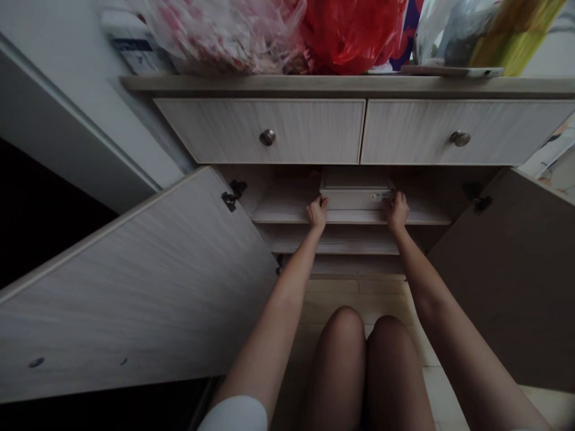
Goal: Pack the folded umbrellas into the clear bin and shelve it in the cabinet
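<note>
A pale, flat box with a small coloured label on its front right sits on the top shelf of a cabinet. My left hand grips the box at its front left corner, fingers curled. At the front right corner, beside the label, my right hand is closed on the same box. The fingertips of both hands are partly hidden against its sides. The back of the box lies in shadow under the drawers.
Two cabinet doors stand swung out, the left door and the right door. Above are two knobbed drawers. The cabinet top bears a pink-and-clear plastic bag, a red bag and a phone-like slab. Lower shelves lie beneath.
</note>
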A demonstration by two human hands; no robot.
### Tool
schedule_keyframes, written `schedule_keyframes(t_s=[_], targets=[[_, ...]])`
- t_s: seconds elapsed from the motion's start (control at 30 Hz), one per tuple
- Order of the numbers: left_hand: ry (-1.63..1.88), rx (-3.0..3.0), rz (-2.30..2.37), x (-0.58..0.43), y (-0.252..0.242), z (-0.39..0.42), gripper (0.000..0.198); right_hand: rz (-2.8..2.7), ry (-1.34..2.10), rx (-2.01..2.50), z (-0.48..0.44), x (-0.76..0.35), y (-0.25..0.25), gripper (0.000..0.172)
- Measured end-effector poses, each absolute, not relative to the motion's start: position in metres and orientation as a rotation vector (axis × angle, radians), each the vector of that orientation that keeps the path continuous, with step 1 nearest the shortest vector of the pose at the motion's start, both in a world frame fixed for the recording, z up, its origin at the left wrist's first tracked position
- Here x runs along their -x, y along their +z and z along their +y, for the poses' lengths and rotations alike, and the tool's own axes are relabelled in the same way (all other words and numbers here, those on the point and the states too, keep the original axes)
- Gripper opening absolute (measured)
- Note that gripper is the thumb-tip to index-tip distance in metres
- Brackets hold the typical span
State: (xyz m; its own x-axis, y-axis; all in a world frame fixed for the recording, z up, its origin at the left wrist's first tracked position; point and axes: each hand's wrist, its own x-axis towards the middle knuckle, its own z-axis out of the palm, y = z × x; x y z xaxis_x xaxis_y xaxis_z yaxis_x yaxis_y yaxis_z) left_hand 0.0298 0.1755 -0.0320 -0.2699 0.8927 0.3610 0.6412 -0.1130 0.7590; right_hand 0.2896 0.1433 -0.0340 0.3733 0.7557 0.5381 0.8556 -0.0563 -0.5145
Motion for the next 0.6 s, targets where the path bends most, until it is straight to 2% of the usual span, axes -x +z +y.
schedule_keyframes(t_s=[0.6], targets=[[1.165,-1.878,1.977,-0.028,-0.028,0.211,0.029,-1.432,-0.136,1.981,0.164,-0.287,-0.018,0.042]])
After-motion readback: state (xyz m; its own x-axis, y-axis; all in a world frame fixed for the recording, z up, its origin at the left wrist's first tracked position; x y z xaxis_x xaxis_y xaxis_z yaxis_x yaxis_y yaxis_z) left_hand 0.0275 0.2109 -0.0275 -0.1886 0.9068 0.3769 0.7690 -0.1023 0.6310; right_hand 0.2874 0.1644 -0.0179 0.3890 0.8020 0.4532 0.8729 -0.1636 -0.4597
